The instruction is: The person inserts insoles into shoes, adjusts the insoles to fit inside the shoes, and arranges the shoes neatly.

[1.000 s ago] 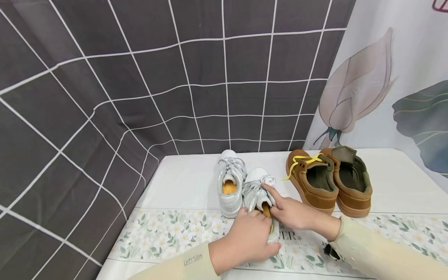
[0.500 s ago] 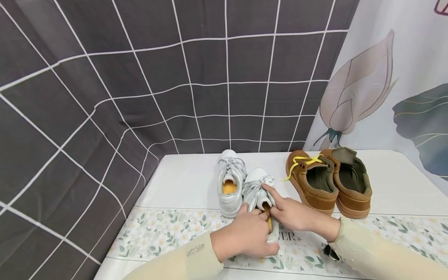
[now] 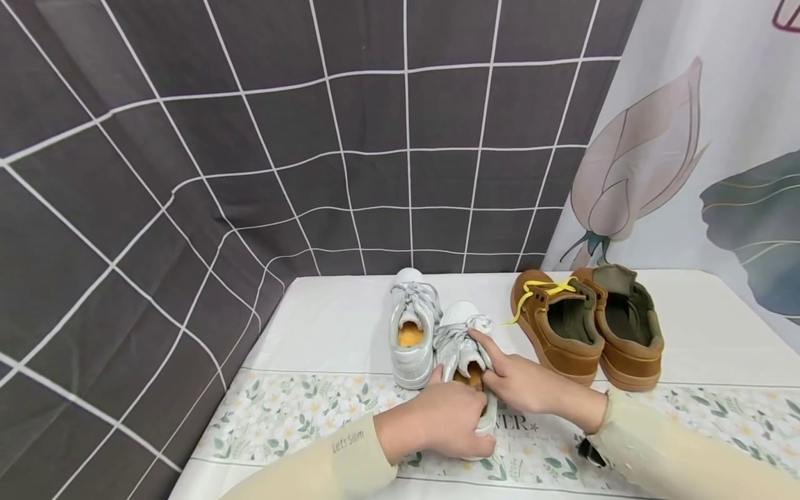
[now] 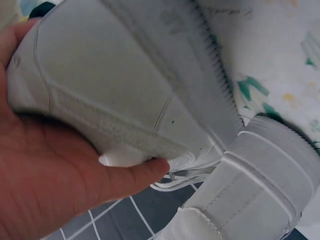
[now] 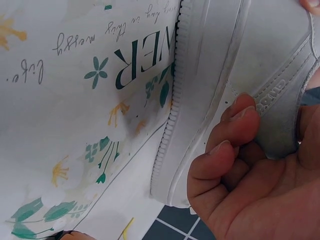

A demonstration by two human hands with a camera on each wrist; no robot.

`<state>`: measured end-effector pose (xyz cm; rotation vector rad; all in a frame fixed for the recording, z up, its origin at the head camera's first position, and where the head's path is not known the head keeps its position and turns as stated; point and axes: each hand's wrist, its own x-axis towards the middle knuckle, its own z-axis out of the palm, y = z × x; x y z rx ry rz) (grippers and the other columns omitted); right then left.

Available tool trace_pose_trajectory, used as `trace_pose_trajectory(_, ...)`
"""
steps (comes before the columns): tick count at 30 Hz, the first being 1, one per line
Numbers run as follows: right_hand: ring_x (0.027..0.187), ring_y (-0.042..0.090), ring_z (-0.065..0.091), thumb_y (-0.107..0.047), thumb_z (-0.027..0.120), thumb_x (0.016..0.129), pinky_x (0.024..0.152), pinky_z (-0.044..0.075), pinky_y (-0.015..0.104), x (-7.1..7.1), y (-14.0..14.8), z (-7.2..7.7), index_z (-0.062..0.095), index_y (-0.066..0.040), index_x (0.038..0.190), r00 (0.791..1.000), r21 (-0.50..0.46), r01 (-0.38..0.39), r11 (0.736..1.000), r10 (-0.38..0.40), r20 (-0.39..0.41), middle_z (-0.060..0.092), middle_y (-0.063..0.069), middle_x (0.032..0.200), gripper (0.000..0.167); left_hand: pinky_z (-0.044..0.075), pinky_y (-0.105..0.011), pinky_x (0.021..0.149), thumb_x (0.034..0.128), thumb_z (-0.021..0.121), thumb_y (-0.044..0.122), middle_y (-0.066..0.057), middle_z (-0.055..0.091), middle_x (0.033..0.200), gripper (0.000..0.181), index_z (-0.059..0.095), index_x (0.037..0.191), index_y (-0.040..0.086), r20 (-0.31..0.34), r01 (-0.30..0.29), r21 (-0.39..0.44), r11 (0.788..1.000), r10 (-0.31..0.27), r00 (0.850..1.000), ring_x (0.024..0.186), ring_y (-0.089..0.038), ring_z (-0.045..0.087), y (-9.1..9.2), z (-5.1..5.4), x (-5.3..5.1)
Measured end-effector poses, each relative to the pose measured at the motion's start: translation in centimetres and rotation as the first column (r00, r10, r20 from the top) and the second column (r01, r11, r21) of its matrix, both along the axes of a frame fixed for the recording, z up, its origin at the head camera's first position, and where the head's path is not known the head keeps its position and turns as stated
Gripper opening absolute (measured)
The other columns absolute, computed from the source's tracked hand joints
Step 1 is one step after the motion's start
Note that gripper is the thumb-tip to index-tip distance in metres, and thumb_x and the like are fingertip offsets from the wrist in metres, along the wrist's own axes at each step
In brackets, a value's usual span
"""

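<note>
A white sneaker with grey laces stands on the table, its toe away from me. My left hand lies across its opening, fingers down inside. In the left wrist view the thumb of my left hand runs along the sneaker's outer side. My right hand grips the sneaker's right collar, index finger on the laces, thumb at the opening. Curled fingers of my right hand show against its side in the right wrist view. A yellow-orange insole shows inside, partly hidden by my left fingers.
The matching white sneaker, with a yellow-orange insole, stands close on the left. Two brown shoes stand to the right, the nearer one with yellow laces. A flowered cloth covers the table. A dark grid-patterned curtain hangs behind.
My left hand has shifted slightly, with its fingers reaching deeper into the shoe, and a different part of the insole shows. My right hand stays in place on the sneaker.
</note>
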<state>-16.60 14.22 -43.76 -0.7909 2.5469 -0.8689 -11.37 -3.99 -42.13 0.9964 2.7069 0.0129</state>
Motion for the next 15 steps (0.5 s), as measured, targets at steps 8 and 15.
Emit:
trace_pose_trajectory(8,0.046,0.010,0.044,-0.017,0.042,0.102,0.048,0.041,0.027,-0.06,-0.14,0.06,0.006,-0.018,0.162,1.000,0.013,0.005,1.000,-0.005,-0.013,0.047,-0.006,0.055,0.070,0.028,-0.061,0.112,0.0876,0.054,0.059,0.001,0.048,0.152,0.074,0.052,0.145,0.013,0.015,-0.010,-0.014,1.000,0.010,1.000,0.138,-0.013,0.045,0.00,0.02,-0.14)
trace_pose_trajectory(15,0.048,0.012,0.045,-0.018,0.044,0.101,0.050,0.041,0.028,0.17,-0.23,-0.10,0.007,-0.019,0.162,1.000,-0.001,0.027,1.000,-0.027,-0.003,0.046,-0.005,0.055,0.071,0.030,-0.056,0.111,0.0852,0.058,0.060,0.009,0.059,0.137,0.065,0.060,0.134,0.017,-0.002,0.002,-0.009,1.000,-0.002,1.000,0.129,-0.009,0.051,0.01,-0.12,-0.38)
